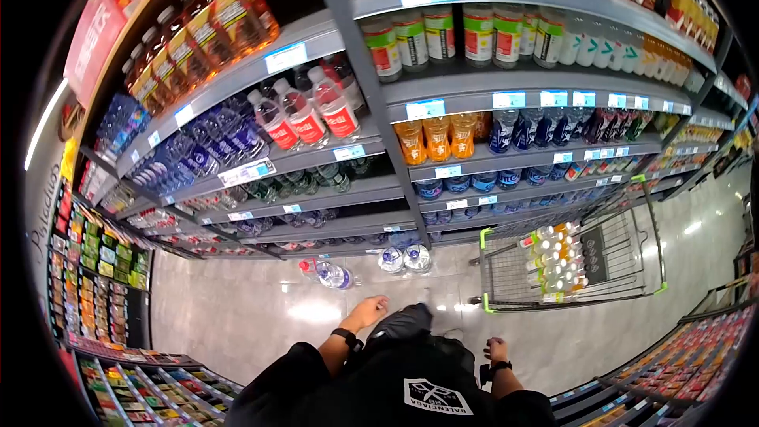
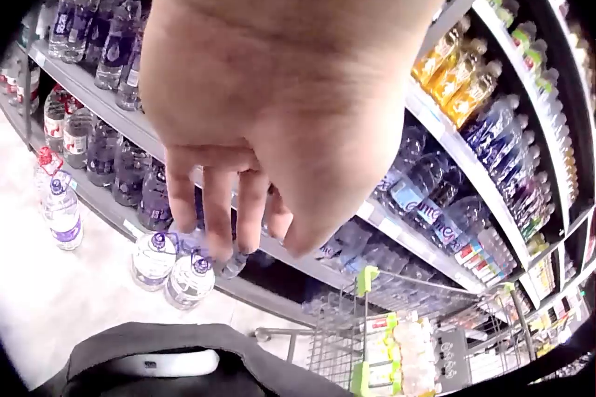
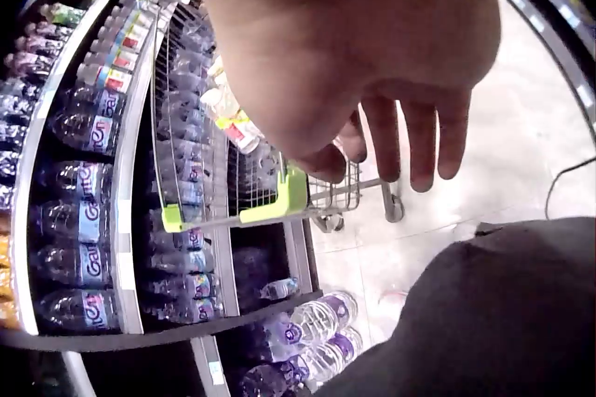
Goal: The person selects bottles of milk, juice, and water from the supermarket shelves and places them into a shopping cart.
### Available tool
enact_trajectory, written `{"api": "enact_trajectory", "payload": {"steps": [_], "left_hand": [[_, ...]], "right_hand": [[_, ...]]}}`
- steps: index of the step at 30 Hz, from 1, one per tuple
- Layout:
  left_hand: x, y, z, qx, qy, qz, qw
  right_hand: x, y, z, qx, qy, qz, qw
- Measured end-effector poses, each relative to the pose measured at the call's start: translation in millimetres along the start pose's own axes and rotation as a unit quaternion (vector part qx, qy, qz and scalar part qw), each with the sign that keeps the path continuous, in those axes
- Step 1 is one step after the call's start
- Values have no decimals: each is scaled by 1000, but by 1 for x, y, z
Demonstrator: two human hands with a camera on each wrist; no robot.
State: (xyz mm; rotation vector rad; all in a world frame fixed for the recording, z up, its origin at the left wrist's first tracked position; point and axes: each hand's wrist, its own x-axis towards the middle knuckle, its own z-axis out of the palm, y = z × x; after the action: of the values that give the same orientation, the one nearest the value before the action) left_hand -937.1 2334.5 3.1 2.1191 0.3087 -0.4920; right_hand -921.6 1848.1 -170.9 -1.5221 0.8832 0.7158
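While the person stood facing the drinks shelving (image 1: 474, 88), both hands hung empty: the left hand (image 1: 371, 310) had its grip slack, fingers loosely apart and pointing down, and the right hand (image 1: 496, 345) was likewise relaxed, holding nothing. Nearest the left hand, two big water jugs (image 1: 403, 259) stood on the floor (image 1: 237, 312) tight against the foot of the shelving, with two smaller bottles (image 1: 329, 274) a little off to their left. To my eye the risk lay low down: a careless step forward could knock the jugs over or send the smaller bottles rolling, and a blind swing of the right arm might catch the wire cart (image 1: 510, 281), which stood near on that side with packed bottles (image 1: 553, 261) inside. The shelf lips jutted close ahead and the cart hemmed in the right; the open room was the bare floor along the aisle to the left.
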Motion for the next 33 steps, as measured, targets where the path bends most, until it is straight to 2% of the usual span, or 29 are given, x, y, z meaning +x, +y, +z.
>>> {"api": "enact_trajectory", "payload": {"steps": [3,5,8,11,12,17,20,26,33], "left_hand": [[13,-5,-18,-58,31,33,997],[25,4,-36,-2,78,25,997],[46,7,-65,30,86,43,995],[72,-17,-91,31,96,106,989],[67,-5,-104,32,98,94,990],[64,-17,-140,1,60,75,995],[65,-29,-157,39,60,55,996],[72,-56,-181,61,40,44,996],[82,-70,-196,59,20,77,995]], "right_hand": [[-27,6,0,39,24,-1,999],[-37,8,1,60,44,-23,997],[-30,41,8,100,54,-79,990],[-55,43,36,134,87,-69,985],[-65,43,48,142,92,-58,984],[-108,42,101,101,89,-40,990],[-125,44,125,105,98,-40,989],[-143,51,157,141,133,-19,981],[-145,45,177,115,131,-32,984]]}}
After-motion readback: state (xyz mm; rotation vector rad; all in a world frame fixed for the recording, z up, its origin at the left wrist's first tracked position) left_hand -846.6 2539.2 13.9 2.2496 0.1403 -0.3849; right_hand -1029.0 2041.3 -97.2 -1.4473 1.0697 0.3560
